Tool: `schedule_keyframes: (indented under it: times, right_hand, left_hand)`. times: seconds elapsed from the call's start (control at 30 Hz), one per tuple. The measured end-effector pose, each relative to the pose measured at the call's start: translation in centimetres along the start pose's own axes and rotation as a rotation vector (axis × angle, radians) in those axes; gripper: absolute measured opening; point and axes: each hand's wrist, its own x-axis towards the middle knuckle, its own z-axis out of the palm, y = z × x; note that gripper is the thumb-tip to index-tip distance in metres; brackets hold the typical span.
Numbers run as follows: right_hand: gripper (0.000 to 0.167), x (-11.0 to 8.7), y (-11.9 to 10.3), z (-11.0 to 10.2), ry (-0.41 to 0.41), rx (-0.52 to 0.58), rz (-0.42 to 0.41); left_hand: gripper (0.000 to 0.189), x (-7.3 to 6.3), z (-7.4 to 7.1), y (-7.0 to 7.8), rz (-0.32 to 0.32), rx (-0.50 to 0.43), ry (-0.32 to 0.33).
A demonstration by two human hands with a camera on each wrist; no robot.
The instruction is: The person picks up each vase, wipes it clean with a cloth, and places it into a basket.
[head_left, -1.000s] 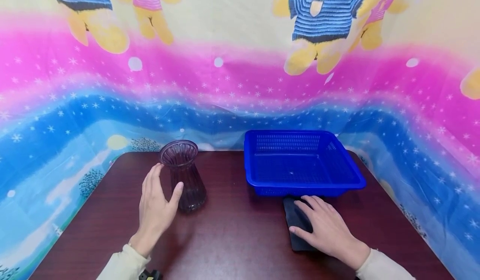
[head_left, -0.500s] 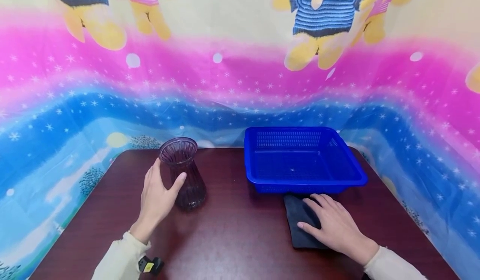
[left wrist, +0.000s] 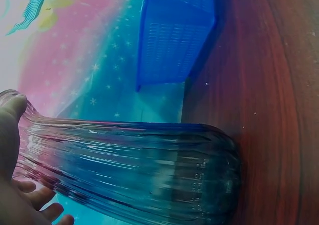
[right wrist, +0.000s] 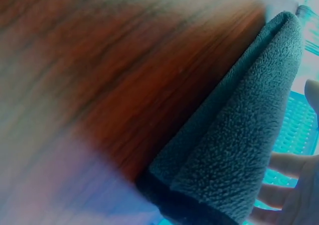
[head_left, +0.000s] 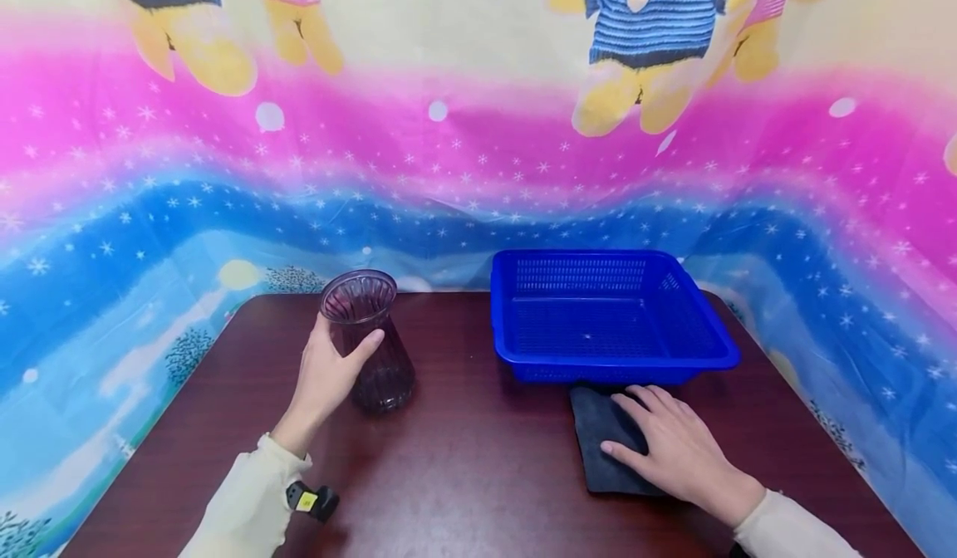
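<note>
A ribbed, purplish glass vase (head_left: 383,367) stands upright at the left of the table, its flared mouth at the top. My left hand (head_left: 329,375) grips it just below the rim, the thumb across the near side and the fingers mostly hidden behind the glass. In the left wrist view, the thumb meets the neck of the vase (left wrist: 139,170). On the right lies a folded dark cloth (head_left: 601,450), fuzzy like a towel in the right wrist view. My right hand (head_left: 680,450) is spread over its right side with fairly straight fingers.
A blue plastic basket (head_left: 616,365) with slotted walls stands at the back right, just beyond the cloth. Both stand on a dark reddish-brown wooden table (head_left: 478,467). A printed curtain (head_left: 434,159) hangs behind the table and along both sides.
My left hand has moved forward and right, and its fingers have gone from beside the vase to around its neck. My right hand has slid slightly rightward over the cloth.
</note>
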Motion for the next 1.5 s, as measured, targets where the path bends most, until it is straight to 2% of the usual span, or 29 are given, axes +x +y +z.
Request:
schedule_keyframes:
  times: [0.2, 0.33, 0.53, 0.63, 0.83, 1.03, 1.27, 1.5]
  right_hand:
    - [0.071, -0.3, 0.1, 0.1, 0.006, -0.003, -0.004]
    - [0.072, -0.3, 0.2, 0.2, 0.01, -0.003, -0.004]
    - [0.074, -0.3, 0.5, 0.2, -0.025, 0.001, -0.004]
    - [0.076, -0.1, 0.7, -0.2, -0.052, 0.012, 0.001]
    - [0.078, 0.2, 1.3, -0.9, -0.091, 0.048, -0.02]
    - [0.084, 0.3, 1.8, -1.1, -0.198, 0.136, -0.04]
    - [0.092, 0.8, 2.1, -1.3, -0.311, 0.217, -0.074]
    - [0.103, 1.4, 2.4, -1.5, -0.43, 0.299, -0.04]
  left_hand:
    - [0.082, 0.7, -0.2, 0.1, -0.001, -0.068, -0.033]
    - [0.084, 1.1, -0.3, 0.1, 0.013, -0.08, -0.025]
    - [0.079, 2.0, -0.5, -0.1, 0.084, -0.128, -0.047]
    - [0.075, 2.4, -0.6, -0.1, 0.11, -0.132, -0.073]
    - [0.06, 2.9, -0.8, 0.1, 0.113, -0.109, -0.126]
    - [0.049, 2.9, -1.0, 0.0, 0.122, -0.149, -0.161]
    - [0.045, 3.0, -1.3, -0.2, 0.124, -0.124, -0.166]
    - [0.043, 3.3, -1.3, -0.6, 0.116, -0.113, -0.183]
